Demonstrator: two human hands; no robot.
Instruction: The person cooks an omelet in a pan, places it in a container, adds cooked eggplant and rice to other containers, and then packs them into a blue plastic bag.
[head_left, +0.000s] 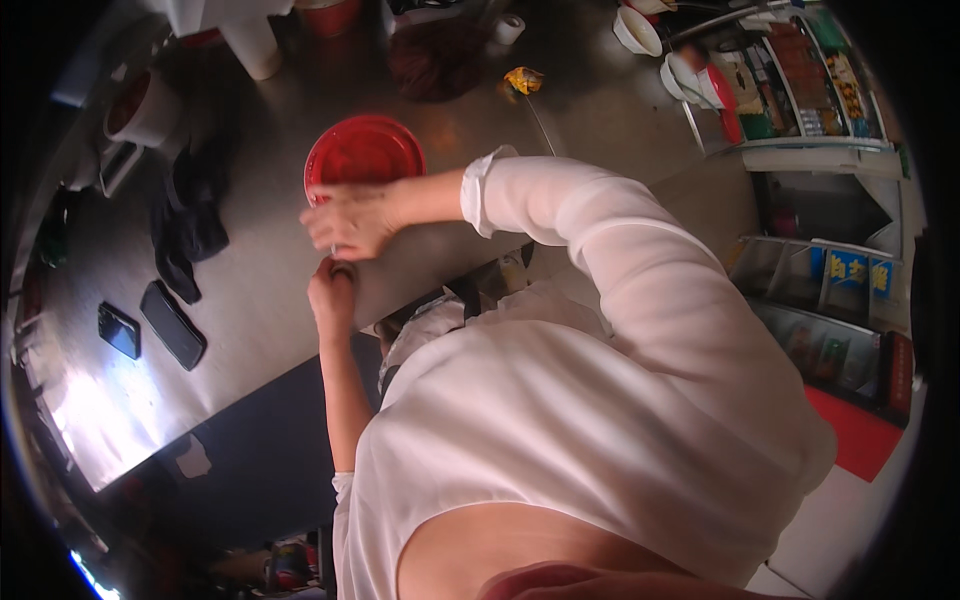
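Note:
My right hand (351, 219) reaches in from the right over the metal tabletop (262, 292), beside the near rim of a round red plastic basin (365, 150). A ring shows on one of its fingers, and the hand is slightly blurred. Just below it, near the table's edge, my left hand (331, 304) is raised with its fingers curled. The fingers of both hands meet there. A small dark round thing (343, 271) shows at the top of my left hand; what it is, and which hand grips it, is not clear.
Two dark phones, one (118, 330) smaller than the other (172, 325), lie left beside a black cloth (187, 225). A white bucket (144, 109) stands farther back. Beyond the basin are a dark maroon cloth-like bundle (439, 60), a white roll (510, 29) and a crumpled yellow wrapper (523, 79).

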